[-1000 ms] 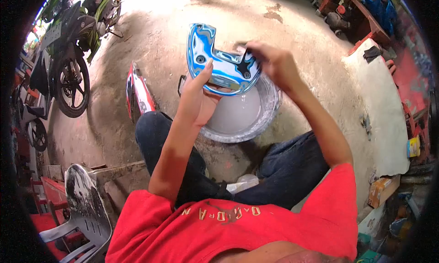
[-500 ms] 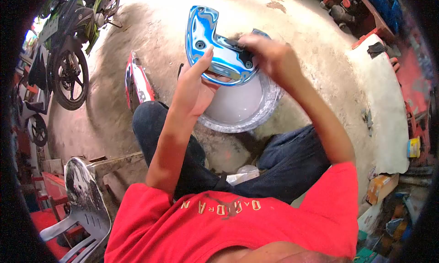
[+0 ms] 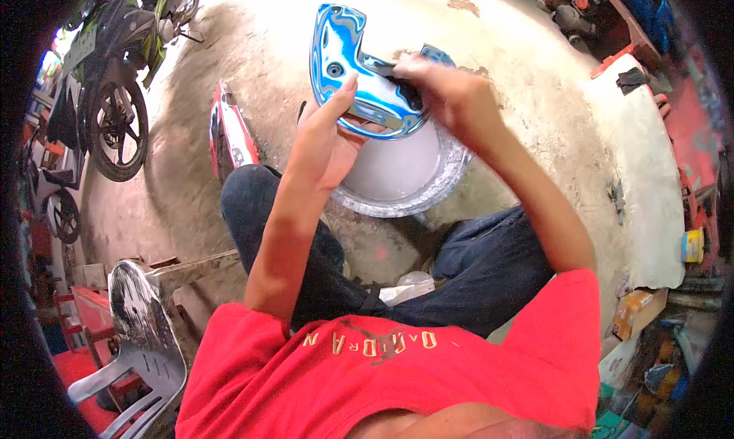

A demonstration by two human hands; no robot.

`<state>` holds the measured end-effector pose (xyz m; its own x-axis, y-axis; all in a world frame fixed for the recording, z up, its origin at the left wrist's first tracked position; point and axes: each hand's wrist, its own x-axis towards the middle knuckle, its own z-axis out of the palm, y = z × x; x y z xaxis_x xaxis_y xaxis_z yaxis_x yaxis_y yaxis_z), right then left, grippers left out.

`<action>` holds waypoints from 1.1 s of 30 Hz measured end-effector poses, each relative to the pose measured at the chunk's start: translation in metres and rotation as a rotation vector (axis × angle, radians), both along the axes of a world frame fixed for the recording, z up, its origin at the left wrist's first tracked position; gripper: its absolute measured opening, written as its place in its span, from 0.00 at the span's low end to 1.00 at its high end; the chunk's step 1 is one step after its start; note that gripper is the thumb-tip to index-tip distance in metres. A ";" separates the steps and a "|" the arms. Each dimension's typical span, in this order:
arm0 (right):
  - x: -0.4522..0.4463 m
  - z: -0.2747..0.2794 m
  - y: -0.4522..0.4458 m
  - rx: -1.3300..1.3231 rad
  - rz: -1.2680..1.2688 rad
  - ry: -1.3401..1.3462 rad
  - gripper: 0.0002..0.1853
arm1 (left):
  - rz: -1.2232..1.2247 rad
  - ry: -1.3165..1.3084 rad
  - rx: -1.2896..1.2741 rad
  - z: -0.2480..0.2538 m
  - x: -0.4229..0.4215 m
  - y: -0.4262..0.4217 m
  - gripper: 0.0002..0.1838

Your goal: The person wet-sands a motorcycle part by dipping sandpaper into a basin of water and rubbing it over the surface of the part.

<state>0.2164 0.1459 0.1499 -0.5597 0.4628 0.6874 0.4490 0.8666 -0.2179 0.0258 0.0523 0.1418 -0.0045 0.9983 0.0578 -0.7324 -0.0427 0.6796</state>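
My left hand (image 3: 330,137) grips a curved motorcycle fairing panel (image 3: 375,89) by its lower left edge, thumb on the face and fingers behind. Blue, white and grey swirls cover the panel, and round holes show in it. My right hand (image 3: 459,95), slightly blurred, is closed at the panel's right part. Its fingers press a small dark piece that looks like wet sandpaper (image 3: 388,69) against the surface. Below the panel stands a round basin (image 3: 397,207) of cloudy whitish water, partly hidden by the panel.
A red and white panel (image 3: 233,132) lies on the concrete floor left of the basin. Parked motorcycles (image 3: 116,126) stand at the far left. A worn plastic chair (image 3: 141,309) is at lower left. Tools and boxes, including a cardboard box (image 3: 638,314), line the right side.
My right hand has shifted slightly left and down along the panel, covering its right-hand hole. The panel sits a little higher in view. My left hand keeps its grip.
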 end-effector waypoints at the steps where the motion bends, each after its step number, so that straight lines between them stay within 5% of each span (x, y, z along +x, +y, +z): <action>1: 0.008 0.003 0.015 -0.122 -0.095 -0.057 0.15 | 0.004 -0.015 -0.003 -0.002 0.002 0.000 0.19; 3: 0.015 0.015 0.022 -0.304 -0.195 -0.113 0.16 | 0.001 -0.028 -0.003 -0.001 0.004 -0.003 0.20; 6: 0.000 0.000 -0.003 0.154 0.119 0.023 0.15 | 0.018 -0.018 0.012 0.006 0.003 -0.001 0.19; 11: 0.014 0.010 0.022 -0.244 -0.147 -0.086 0.17 | -0.013 -0.043 0.013 -0.001 0.003 -0.003 0.20; 14: -0.001 -0.007 -0.008 0.003 0.079 0.009 0.18 | 0.041 0.010 -0.017 0.001 0.004 0.000 0.19; 19: 0.015 0.007 0.026 -0.277 -0.160 -0.066 0.19 | -0.008 -0.019 -0.012 -0.001 0.003 -0.004 0.20; 22: 0.001 -0.004 -0.003 0.089 0.099 0.037 0.16 | 0.032 -0.019 -0.022 0.004 0.003 -0.002 0.21; 26: 0.011 0.023 0.011 -0.405 -0.162 -0.097 0.16 | 0.011 -0.019 0.004 -0.001 0.001 -0.003 0.20; 30: 0.003 -0.004 -0.001 0.094 0.073 0.027 0.14 | 0.047 -0.024 -0.019 0.008 0.003 -0.003 0.20; 33: 0.009 0.009 0.009 -0.174 -0.038 -0.013 0.17 | 0.035 -0.031 -0.012 -0.001 -0.001 -0.001 0.21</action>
<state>0.2256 0.1545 0.1594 -0.5481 0.5951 0.5878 0.4841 0.7988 -0.3573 0.0248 0.0510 0.1413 -0.0406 0.9982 0.0452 -0.7515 -0.0603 0.6569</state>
